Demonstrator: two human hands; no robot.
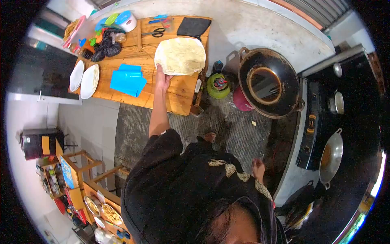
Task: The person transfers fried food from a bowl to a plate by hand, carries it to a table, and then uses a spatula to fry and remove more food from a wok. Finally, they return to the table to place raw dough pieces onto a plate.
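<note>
With my left hand [164, 78], I grip the near edge of a white plate [158, 55] over the right end of a wooden table [175, 97]. A pale, flat sheet [183, 56], like dough or batter, covers most of the plate. My fingers under the plate are partly hidden. My right hand [258, 168] hangs low at my side with its fingers loosely bent and nothing visible in it. Folded blue plastic [129, 80] lies left of my left forearm. Two white oval dishes [90, 82] stand at the table's left end.
On my right is a large wok [290, 77] with dark liquid. A green gas cylinder [218, 85] stands between it and the table. Scissors [154, 32], a black cloth-like piece [194, 27] and a black bag [107, 45] lie farther back. A metal pan [335, 150] sits by the stove.
</note>
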